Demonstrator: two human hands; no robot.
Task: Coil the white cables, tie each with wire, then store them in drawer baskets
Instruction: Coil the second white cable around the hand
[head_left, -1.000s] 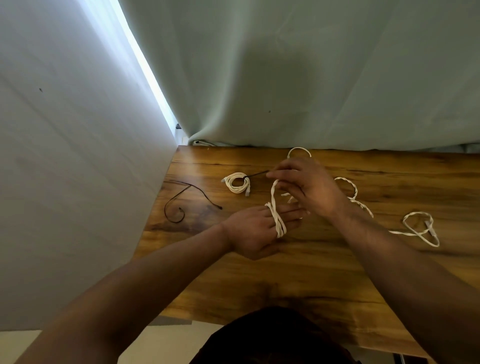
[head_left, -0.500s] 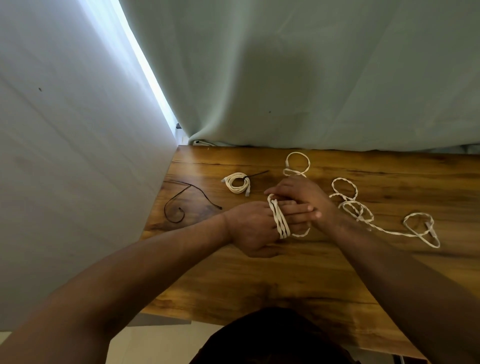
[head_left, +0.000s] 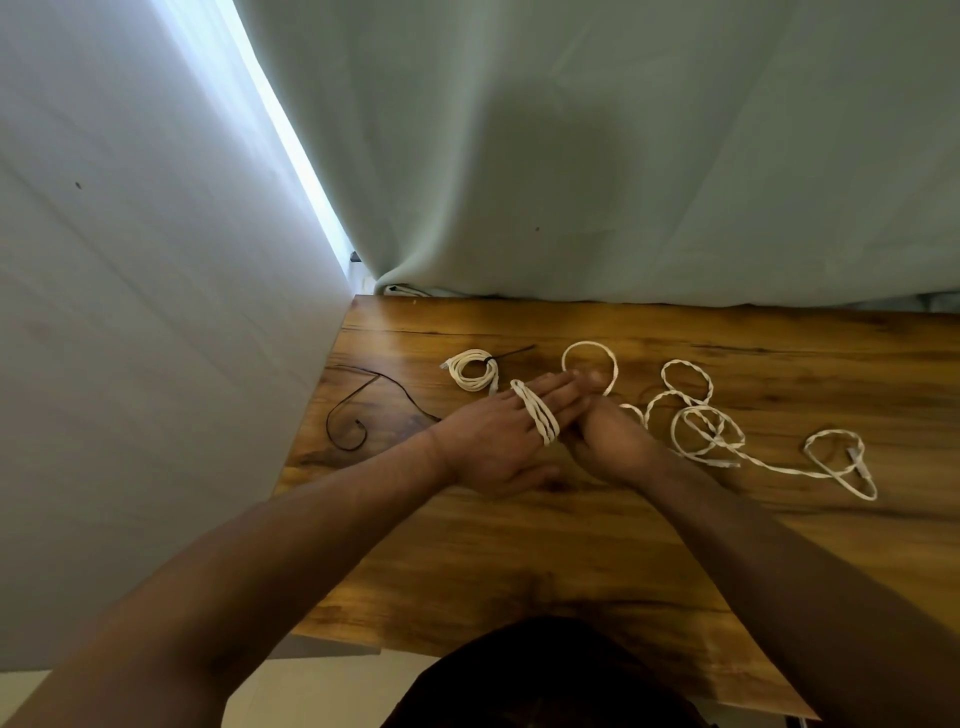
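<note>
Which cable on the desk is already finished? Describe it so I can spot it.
On the wooden desk, look toward the far left, beyond the left hand. The small tight coil there is the only white cable bundled and cinched with a dark tie.

1. No readable text, labels, brands or nos. anywhere in view.
2. Nothing legible on white cable (head_left: 537, 418), wooden table (head_left: 519, 545) or curtain (head_left: 623, 156).
</note>
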